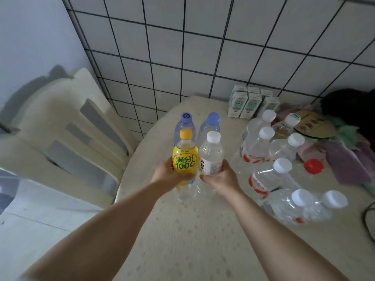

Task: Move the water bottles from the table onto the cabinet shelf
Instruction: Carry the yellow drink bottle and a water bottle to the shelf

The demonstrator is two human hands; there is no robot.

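White wall tiles [203, 47] with dark grout lines back the work area, and a pale plastic chair [67, 126] stands to your left of the table. Your table [192, 230], covered in a cream patterned cloth, carries all the bottles. To your right, a cluster of clear white-capped water bottles [269, 171] stands close together near the table's right side, some with red labels. Behind that cluster, small green-and-white cartons [251, 104] sit against the wall, and crumpled purple and green cloth [349, 159] lies at the far right beside a red cap [313, 166]. Directly ahead of you, two blue-capped bottles [209, 128] stand side by side, just behind the two bottles you hold. Your left hand [172, 175] grips the yellow-labelled bottle [185, 157], fingers wrapped round its lower body. Your right hand [221, 177] grips the white-capped clear bottle [211, 155] in the same manner. Both held bottles are upright, touching each other, above the table's left portion.
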